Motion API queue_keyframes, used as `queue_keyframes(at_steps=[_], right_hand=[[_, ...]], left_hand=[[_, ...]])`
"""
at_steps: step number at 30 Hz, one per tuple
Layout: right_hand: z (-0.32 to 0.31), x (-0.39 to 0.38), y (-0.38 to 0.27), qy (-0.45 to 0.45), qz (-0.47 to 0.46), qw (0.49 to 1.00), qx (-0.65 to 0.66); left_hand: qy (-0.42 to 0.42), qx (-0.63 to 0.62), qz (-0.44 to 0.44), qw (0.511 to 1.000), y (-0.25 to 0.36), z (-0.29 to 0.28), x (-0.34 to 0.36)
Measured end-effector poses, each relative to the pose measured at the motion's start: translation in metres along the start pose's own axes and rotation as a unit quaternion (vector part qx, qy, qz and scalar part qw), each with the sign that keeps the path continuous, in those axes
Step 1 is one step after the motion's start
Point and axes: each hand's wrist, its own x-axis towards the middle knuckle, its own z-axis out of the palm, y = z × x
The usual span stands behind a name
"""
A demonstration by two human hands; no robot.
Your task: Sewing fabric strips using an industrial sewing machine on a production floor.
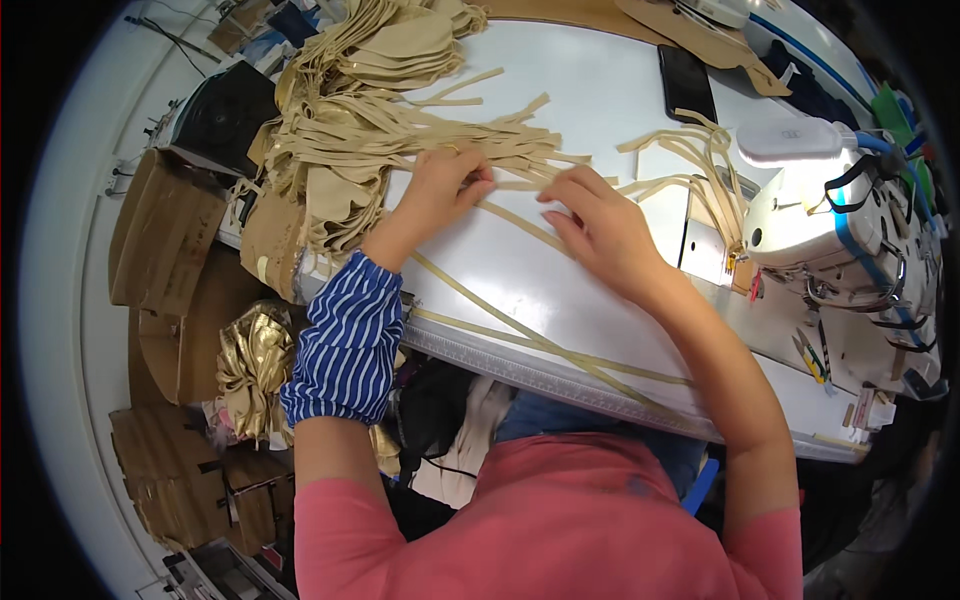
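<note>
My left hand (445,190), above a striped blue sleeve cover, is closed in a pinch on a thin beige fabric strap. My right hand (608,228) is just to its right, fingers curved and thumb apart, with nothing plainly gripped. A loose strap (525,226) runs diagonally from below my left fingertips to under my right hand. Beyond both hands lies a thick bundle of beige straps (480,138), joined to stacked beige fabric pieces (345,195) at the left. More long straps (500,318) cross on the white table (480,270) near its front edge.
A white sewing machine (820,225) stands at the right, with straps (700,165) looping toward its needle area. A black phone (687,85) lies at the back. Small thread snips (810,360) rest near the right front. Cardboard boxes (165,235) and gold fabric (255,360) are at the left.
</note>
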Motion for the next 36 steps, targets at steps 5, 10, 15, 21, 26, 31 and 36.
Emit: queue_keyframes(at_steps=[5,10,15,21,26,31,36], right_hand=[[0.01,0.008,0.005,0.001,0.036,0.998,0.058],[-0.035,-0.019,-0.015,-0.063,0.178,0.979,0.073],[-0.067,-0.069,-0.011,-0.069,0.282,0.93,0.227],[-0.075,-0.087,-0.012,-0.01,0.286,0.939,0.19],[-0.079,-0.091,-0.016,0.022,0.236,0.964,0.123],[-0.077,-0.094,-0.021,0.04,0.25,0.93,0.265],[-0.072,-0.093,-0.018,0.054,0.297,0.872,0.385]], left_hand=[[-0.008,-0.165,0.018,0.986,0.051,-0.004,0.007],[-0.043,-0.363,-0.094,0.926,0.086,-0.001,0.008],[-0.116,-0.393,-0.082,0.908,0.113,0.02,0.011],[-0.127,-0.43,-0.1,0.888,0.131,0.038,0.011],[-0.079,-0.421,-0.1,0.898,0.136,0.049,0.011],[-0.013,-0.36,-0.044,0.932,0.146,0.051,0.011],[0.045,-0.341,0.013,0.939,0.156,0.054,0.01]])
